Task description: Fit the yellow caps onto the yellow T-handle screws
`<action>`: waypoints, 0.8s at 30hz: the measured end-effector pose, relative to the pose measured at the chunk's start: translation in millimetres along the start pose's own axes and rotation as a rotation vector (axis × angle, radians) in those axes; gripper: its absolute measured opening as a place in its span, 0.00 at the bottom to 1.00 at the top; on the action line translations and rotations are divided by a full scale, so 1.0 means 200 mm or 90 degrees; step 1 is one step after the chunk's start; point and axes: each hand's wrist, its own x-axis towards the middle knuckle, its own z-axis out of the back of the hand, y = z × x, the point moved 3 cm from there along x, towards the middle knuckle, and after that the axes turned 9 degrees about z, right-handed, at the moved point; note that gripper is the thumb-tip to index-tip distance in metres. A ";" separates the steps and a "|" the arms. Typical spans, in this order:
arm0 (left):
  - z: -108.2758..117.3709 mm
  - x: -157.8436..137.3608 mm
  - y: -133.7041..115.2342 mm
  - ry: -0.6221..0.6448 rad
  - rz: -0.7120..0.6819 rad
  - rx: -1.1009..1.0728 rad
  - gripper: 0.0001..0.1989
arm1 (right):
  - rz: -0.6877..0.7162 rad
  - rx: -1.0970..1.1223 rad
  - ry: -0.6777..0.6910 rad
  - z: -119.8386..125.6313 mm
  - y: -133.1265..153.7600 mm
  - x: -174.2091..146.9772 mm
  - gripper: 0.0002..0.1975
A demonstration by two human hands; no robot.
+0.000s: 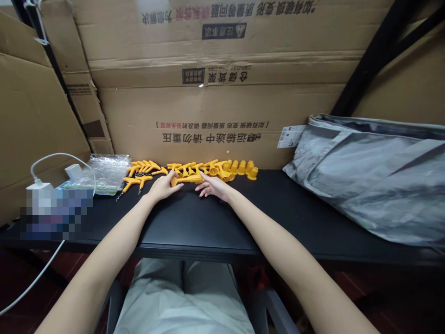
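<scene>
Cardboard backdrop (215,102): brown, printed lettering upside down, stands behind a black counter (194,222).

Principal item: one yellow piece (188,179), located at the middle of the counter, between the two hands. Long axis runs crosswise, left to right. Left grip (162,185) lies at its left end, right grip (214,186) at its right; both touch it, so neither is nearer.

Condition of grips: left, thumb and fingers closed around the left end; right, thumb and forefinger brought together on the right end, remaining fingers loosely curled. Whether the piece touches the counter cannot be told.

Appearance: plain yellow, elongated, seemingly smooth; a wider part shows at the left, a narrower middle, a broad bar at the right. Finer detail is blurred.

Adjacent stock: yellow-handled corkscrews (131,182), left, spirals exposed; a row of yellow T-handled pieces (189,164), just behind the grips; small yellow cups (252,175), upright, to the right.

Sundries: clear plastic packet (111,169), far left; grey bag (365,185), right.
</scene>
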 end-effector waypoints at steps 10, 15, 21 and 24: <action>0.00 -0.01 -0.01 0.037 0.012 -0.001 0.31 | -0.012 0.131 -0.048 -0.01 -0.01 0.00 0.13; 0.00 -0.01 -0.01 0.030 0.023 -0.059 0.37 | 0.146 0.180 -0.144 0.01 0.04 0.02 0.06; 0.00 -0.01 -0.02 0.039 0.036 -0.071 0.31 | 0.460 -0.080 -0.356 0.16 0.10 0.01 0.19; 0.00 -0.01 -0.02 0.056 0.030 -0.059 0.29 | 0.540 -0.325 -0.401 0.21 0.10 0.00 0.19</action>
